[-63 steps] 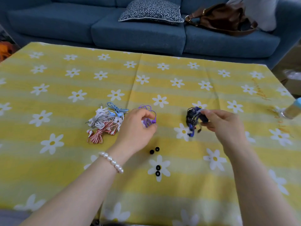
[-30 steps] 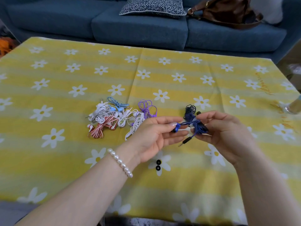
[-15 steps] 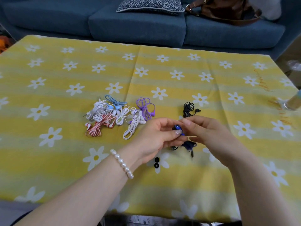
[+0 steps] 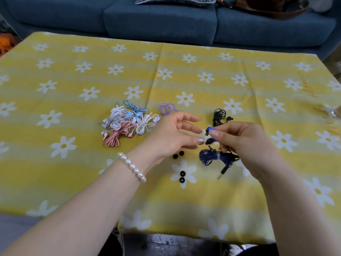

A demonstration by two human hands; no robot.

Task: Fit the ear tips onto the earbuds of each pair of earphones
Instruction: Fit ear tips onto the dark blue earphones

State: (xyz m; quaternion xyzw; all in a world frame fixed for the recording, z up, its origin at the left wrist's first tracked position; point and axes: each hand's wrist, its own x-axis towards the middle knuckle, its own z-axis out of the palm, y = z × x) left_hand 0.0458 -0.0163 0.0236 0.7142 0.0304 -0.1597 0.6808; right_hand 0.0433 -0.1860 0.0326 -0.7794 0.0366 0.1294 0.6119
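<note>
My right hand [image 4: 241, 143] pinches a blue earbud [image 4: 210, 129] of the dark blue earphones [image 4: 214, 156]; their bundled cord and plug hang below my fingers. My left hand [image 4: 171, 134] hovers just left of the earbud with fingers spread and straight, holding nothing. Several black ear tips lie on the cloth: two [image 4: 178, 154] under my left hand and two [image 4: 182, 176] on a white daisy nearer me. A black pair of earphones [image 4: 219, 117] lies beyond my right hand. Purple earphones [image 4: 166, 108] sit behind my left hand.
A pile of white, light blue and red-striped earphones [image 4: 125, 124] lies left of centre on the yellow daisy tablecloth [image 4: 73, 163]. A blue sofa [image 4: 166, 19] with a cushion and a brown bag stands beyond the table. A bottle [image 4: 336, 112] sits at the right edge.
My left hand has let go of the blue earbud and opened, moving slightly left. My right hand keeps the earbud and has lifted it; the cord bundle now hangs lower.
</note>
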